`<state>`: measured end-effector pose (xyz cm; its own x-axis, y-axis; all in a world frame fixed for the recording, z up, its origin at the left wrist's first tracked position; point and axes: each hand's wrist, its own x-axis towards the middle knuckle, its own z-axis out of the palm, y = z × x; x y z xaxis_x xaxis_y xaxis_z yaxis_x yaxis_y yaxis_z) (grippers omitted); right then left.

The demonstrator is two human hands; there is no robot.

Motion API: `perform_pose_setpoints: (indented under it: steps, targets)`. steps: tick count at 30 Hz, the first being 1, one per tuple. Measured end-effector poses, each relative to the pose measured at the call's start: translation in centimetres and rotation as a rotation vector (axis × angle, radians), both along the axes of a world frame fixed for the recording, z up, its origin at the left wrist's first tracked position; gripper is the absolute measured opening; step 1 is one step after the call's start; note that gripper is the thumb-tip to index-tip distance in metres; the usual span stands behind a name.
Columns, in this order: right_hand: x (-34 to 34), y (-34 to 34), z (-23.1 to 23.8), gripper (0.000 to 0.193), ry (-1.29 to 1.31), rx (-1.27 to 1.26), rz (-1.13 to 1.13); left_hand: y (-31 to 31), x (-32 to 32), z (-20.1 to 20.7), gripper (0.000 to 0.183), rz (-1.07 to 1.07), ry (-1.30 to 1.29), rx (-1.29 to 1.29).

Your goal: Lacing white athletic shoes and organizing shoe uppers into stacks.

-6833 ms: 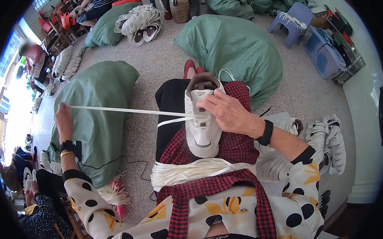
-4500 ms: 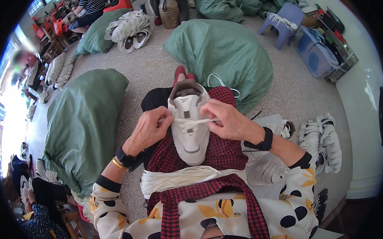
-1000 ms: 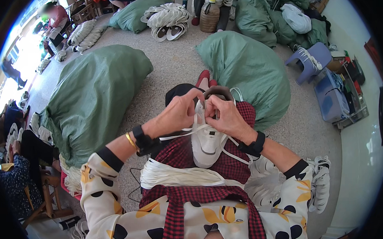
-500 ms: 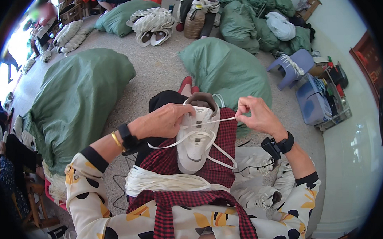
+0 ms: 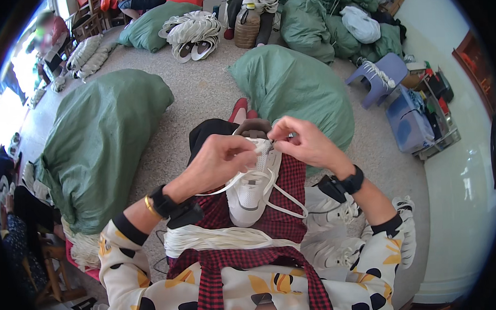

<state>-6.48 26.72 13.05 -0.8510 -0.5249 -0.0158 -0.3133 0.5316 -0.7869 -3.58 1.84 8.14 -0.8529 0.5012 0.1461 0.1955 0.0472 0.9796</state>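
A white sneaker with a brown lining rests on my lap, its toe toward me. White shoelace runs through part of its eyelets, and loose lengths loop over the toe and both sides. My left hand is closed over the left side of the tongue, fingertips bent inward; what they hold is hidden. At the right upper eyelets, my right hand pinches the lace close to the shoe's collar. A thick bundle of white laces lies across my lap, on the red-and-black checked apron.
Large green sacks stand left and ahead of me, with more piled at the back. White sneakers lie beside my right leg. A purple stool and a blue bin are at the right. Other people sit farther off.
My right hand has moved left, from holding the lace stretched out at the side to the shoe's upper eyelets. My left hand has shifted slightly, its fingers still at the tongue.
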Motion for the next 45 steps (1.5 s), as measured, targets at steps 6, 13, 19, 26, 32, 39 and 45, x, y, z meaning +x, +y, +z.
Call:
perform_pose_setpoints:
  steps: [6,13,19,26,32,39,45]
  targets:
    - [-0.9,-2.7,-5.8,0.025,0.517,0.182,-0.040,-0.5,1.1,-1.0,0.015,0.196,-0.121,0.034]
    - [-1.1,-2.6,-6.9,0.031,0.204,0.005,-0.070,0.8,2.4,-2.8,0.010,0.369,0.041,-0.111]
    - [-1.6,-1.5,-6.8,0.032,-0.114,-0.220,0.000,2.0,2.9,-3.6,0.008,0.426,0.235,-0.197]
    - [-1.6,-1.2,-7.1,0.036,-0.158,-0.299,0.032,2.6,3.1,-3.3,0.006,0.484,0.310,-0.305]
    - [-1.6,-1.1,-7.4,0.042,-0.171,-0.341,0.013,2.1,2.3,-3.2,0.006,0.390,0.241,-0.296]
    - [-1.8,-1.5,-8.2,0.045,0.004,-0.231,-0.007,1.5,0.5,-4.6,0.008,0.209,0.083,-0.168]
    - [-1.6,-1.1,-8.1,0.039,0.010,-0.216,0.000,3.1,1.3,-2.9,0.008,0.256,0.373,-0.330]
